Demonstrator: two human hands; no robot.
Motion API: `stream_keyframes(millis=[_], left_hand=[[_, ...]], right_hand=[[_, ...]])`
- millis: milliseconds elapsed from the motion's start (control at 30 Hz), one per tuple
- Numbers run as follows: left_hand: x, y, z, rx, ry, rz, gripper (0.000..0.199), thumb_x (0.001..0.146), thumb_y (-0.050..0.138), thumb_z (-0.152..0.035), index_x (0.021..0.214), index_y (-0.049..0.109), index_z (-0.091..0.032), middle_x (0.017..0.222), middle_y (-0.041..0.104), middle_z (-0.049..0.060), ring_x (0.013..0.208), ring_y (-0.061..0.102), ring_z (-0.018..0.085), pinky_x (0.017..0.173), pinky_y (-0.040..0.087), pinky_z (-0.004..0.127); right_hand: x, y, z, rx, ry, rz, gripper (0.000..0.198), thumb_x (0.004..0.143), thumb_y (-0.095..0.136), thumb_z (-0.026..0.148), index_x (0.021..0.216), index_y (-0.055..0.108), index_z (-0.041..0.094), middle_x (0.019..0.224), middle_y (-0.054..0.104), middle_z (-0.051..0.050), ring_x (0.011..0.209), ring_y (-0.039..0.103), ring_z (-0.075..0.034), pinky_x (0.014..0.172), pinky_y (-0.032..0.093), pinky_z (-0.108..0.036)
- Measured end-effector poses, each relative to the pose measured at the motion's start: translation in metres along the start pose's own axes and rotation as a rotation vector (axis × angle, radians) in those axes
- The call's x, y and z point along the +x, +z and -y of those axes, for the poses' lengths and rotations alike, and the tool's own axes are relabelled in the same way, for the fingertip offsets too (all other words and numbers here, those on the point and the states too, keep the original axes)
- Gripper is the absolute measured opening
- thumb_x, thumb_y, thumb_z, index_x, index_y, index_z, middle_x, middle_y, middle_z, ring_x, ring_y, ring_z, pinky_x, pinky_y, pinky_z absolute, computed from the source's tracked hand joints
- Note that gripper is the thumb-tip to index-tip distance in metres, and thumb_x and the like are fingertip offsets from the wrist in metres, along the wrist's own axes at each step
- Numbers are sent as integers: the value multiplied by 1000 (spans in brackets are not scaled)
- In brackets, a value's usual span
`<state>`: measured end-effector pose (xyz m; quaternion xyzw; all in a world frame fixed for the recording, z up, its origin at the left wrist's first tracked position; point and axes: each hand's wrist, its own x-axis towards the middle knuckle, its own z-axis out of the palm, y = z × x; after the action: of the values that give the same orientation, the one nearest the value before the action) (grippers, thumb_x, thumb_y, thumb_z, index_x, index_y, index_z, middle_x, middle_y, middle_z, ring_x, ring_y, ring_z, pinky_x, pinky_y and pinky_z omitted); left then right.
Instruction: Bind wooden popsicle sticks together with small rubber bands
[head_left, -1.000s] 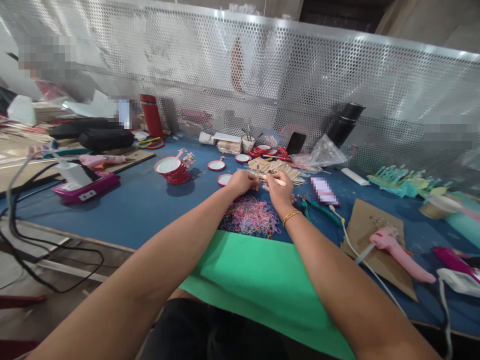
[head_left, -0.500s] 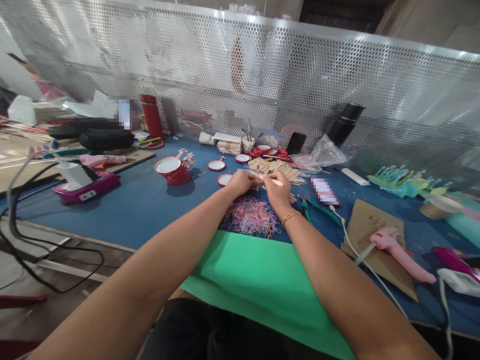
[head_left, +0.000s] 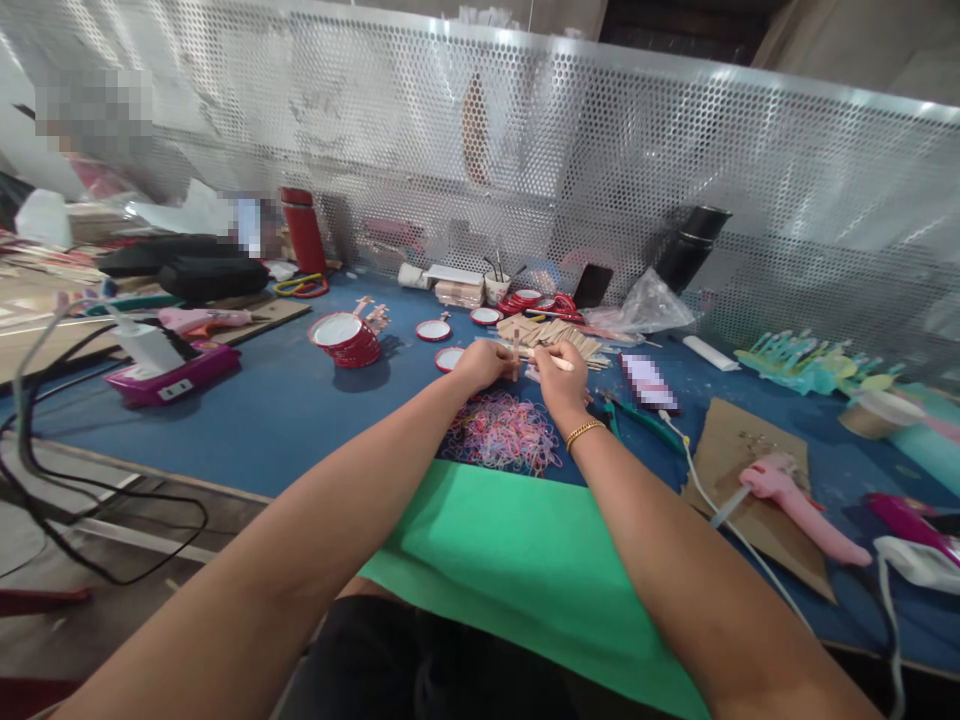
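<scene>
My left hand [head_left: 487, 366] is closed in a pinch on a small flat wooden stick [head_left: 516, 345], which stands nearly upright. Just to its right, my right hand [head_left: 564, 382] grips a pale, pen-like tool [head_left: 561, 364] lying crosswise, its tip pointing left at the stick. The tool's exact kind is too small to make out. Below both hands lies a pile of multicoloured small rubber bands [head_left: 504, 432]. A heap of flat wooden sticks [head_left: 559, 338] is right behind the hands. Partly covered by my left hand, a red-rimmed white disc [head_left: 448, 359] rests on the table.
A stack of red-rimmed discs [head_left: 349, 343] stands left on the blue table [head_left: 277, 400]. Green-handled pliers [head_left: 649, 422], a phone [head_left: 648, 382] and a pink glue gun [head_left: 806, 508] on cardboard lie right. Green cloth [head_left: 517, 540] covers my lap. A perforated metal screen [head_left: 420, 130] borders the back.
My right hand has shifted slightly right with the pen-like tool, widening the gap between the hands. My left hand and its wooden stick have barely moved.
</scene>
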<state>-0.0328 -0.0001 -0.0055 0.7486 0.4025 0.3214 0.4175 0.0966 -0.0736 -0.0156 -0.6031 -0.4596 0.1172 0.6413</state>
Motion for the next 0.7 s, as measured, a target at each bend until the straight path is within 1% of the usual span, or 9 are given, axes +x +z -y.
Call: stream_keyframes(millis=[167, 300, 433, 533, 600, 700], left_hand=[[6, 3, 6, -97, -11, 39, 25, 66, 76, -34, 55, 68, -13, 56, 67, 4, 51, 56, 10, 54, 45, 21], [9, 4, 8, -119, -41, 21, 19, 65, 76, -31, 59, 69, -13, 57, 67, 4, 52, 56, 10, 54, 45, 21], [8, 1, 6, -124, -22, 51, 17, 67, 73, -27, 57, 68, -14, 56, 65, 2, 51, 53, 9, 55, 43, 20], [7, -3, 5, -73, 25, 29, 20, 68, 71, -27, 53, 67, -15, 56, 65, 1, 52, 53, 9, 56, 42, 19], [7, -5, 4, -19, 58, 28, 20, 69, 70, -30, 55, 68, -15, 57, 65, 1, 53, 52, 9, 56, 41, 19], [7, -5, -4, 19, 25, 16, 21, 66, 72, -31, 53, 67, -16, 52, 62, 0, 49, 47, 8, 54, 39, 20]], right_hand=[[1, 1, 0, 12, -49, 33, 23, 73, 56, 44, 68, 56, 21, 64, 61, 3, 64, 54, -15, 64, 45, -27], [2, -2, 8, 28, -30, -28, 22, 74, 53, 42, 67, 54, 21, 65, 62, 2, 63, 54, -14, 64, 45, -26], [3, -4, 11, 56, -46, -76, 23, 78, 51, 44, 74, 54, 21, 72, 65, 0, 66, 58, -15, 66, 45, -26], [1, -6, 8, -10, -99, -103, 28, 82, 49, 48, 85, 58, 22, 83, 67, -2, 77, 61, -16, 73, 45, -26], [-1, -9, 6, -78, -96, -90, 30, 86, 46, 50, 92, 60, 23, 91, 68, -3, 84, 62, -17, 77, 44, -27], [-5, -15, 7, -183, -35, -55, 35, 93, 35, 48, 93, 60, 24, 87, 69, -2, 79, 62, -17, 73, 43, -27]])
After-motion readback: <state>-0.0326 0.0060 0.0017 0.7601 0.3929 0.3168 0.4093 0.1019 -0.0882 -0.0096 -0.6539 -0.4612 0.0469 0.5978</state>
